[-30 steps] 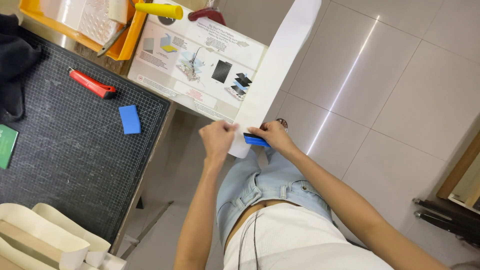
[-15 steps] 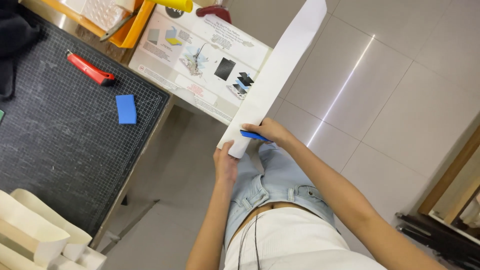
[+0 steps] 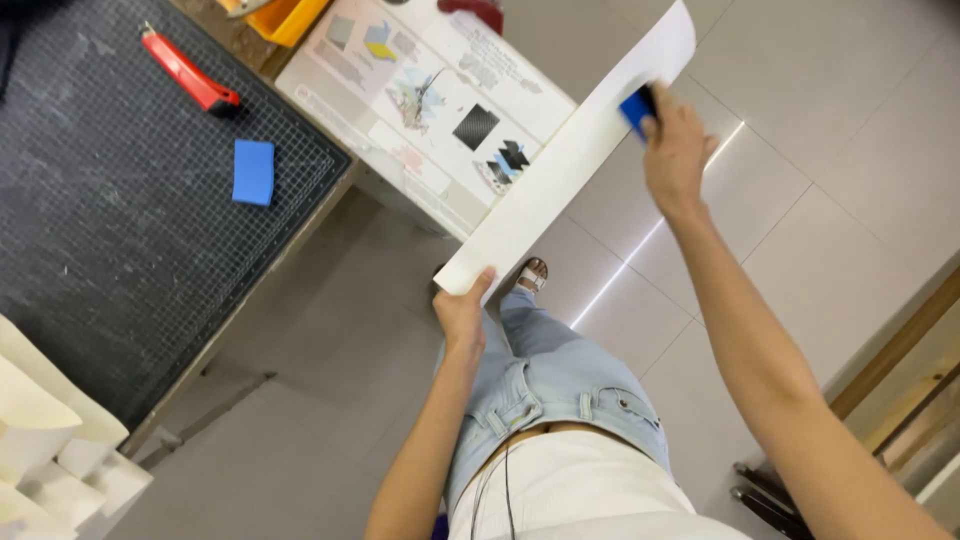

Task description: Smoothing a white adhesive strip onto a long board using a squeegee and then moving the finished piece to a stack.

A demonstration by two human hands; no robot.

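Off the edge of the work table (image 3: 330,195), out over the tiled floor (image 3: 800,130), we hold a long white strip of sheet (image 3: 560,170) at a slant, with nothing under it but air. Our left hand (image 3: 462,312) pinches the near, lower corner, thumb pressed on top and the fingers hidden beneath, while our right hand (image 3: 677,150) sits near the far, upper end, closed around a small blue scraper (image 3: 637,105) and bearing it flat against the sheet. We judge the main risk to be a crease or kink: the strip spans unsupported between two grips, so pressure from the scraper could buckle it in the middle. The left pinch takes only a corner, and a hard push at the far end may pull the strip free or tear it there. If the scraper tilts onto an edge, it could score or gouge the surface instead of sliding. The strip's long side lies just over the printed poster (image 3: 430,105) on the table edge, and a swing could drag across it. Well apart on the dark cutting mat (image 3: 110,230) lie a red utility knife (image 3: 188,70) and a blue block (image 3: 253,172), both out of reach of either hand.
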